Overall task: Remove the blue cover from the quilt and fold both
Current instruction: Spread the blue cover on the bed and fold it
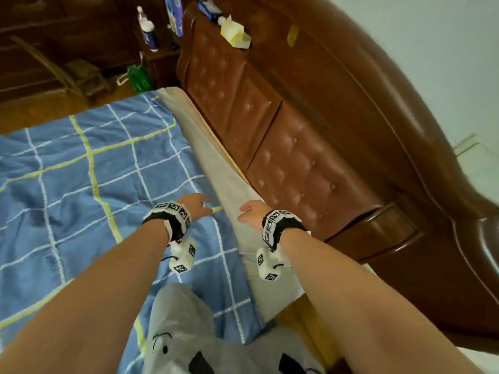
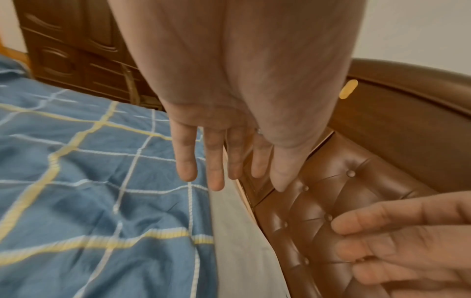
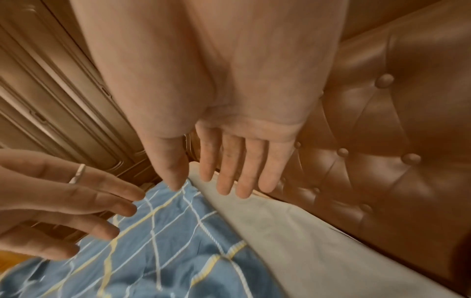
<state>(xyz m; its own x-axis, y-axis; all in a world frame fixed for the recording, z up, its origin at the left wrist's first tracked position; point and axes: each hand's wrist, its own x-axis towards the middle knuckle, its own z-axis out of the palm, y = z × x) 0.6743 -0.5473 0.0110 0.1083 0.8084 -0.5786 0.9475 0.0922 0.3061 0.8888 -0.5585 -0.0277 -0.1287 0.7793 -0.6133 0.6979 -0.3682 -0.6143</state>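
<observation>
tufted brown headboard (image 1: 294, 157) | yellow tissue box (image 1: 234, 33) on top — bottle (image 1: 147, 29) beside

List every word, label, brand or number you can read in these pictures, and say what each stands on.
No text is legible.
Bottle label: too blurred to read.
Blue package beside it: print too small.
Wrist marker cubes: black-and-white code patterns only, no words.
Blue cover: plain grid lines, no writing.

Blue checked cover (image 1: 89, 168) spread rumpled on the bed, white quilt (image 1: 216, 163) edge alongside.
</observation>
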